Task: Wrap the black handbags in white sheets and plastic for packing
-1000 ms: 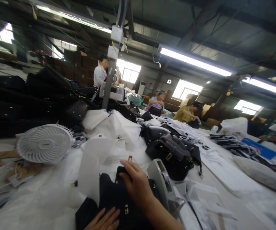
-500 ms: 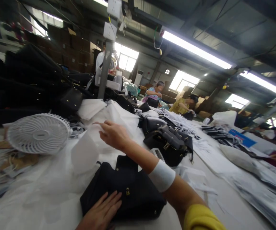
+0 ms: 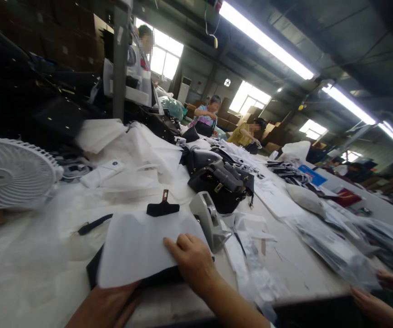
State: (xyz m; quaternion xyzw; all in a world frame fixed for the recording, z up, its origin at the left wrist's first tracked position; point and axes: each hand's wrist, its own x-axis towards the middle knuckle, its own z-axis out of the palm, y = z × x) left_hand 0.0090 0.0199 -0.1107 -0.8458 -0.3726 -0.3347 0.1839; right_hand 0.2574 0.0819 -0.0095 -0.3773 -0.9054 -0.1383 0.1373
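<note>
Head view: right hand [image 3: 191, 260] lies flat, palm down and fingers loose, on the lower right edge of a white sheet [image 3: 138, 246], pressing on it and gripping nothing. That sheet covers most of a black bag [image 3: 94, 272] lying flat on the table [image 3: 302, 273] right in front of the person; only the bag's dark edges and a black tab [image 3: 162, 209] above the sheet show. Left hand [image 3: 105, 304] sits at the bottom edge, against the sheet's lower left corner and the bag; fingers are hidden, so can't tell whether it grips. A grey tape dispenser [image 3: 210, 219] stands just beside the sheet on the right. A white fan [image 3: 10, 173] is at far left, a pile of black bags [image 3: 221, 182] behind the dispenser. Another person's hand [image 3: 375, 306] shows at lower right, well apart.
</note>
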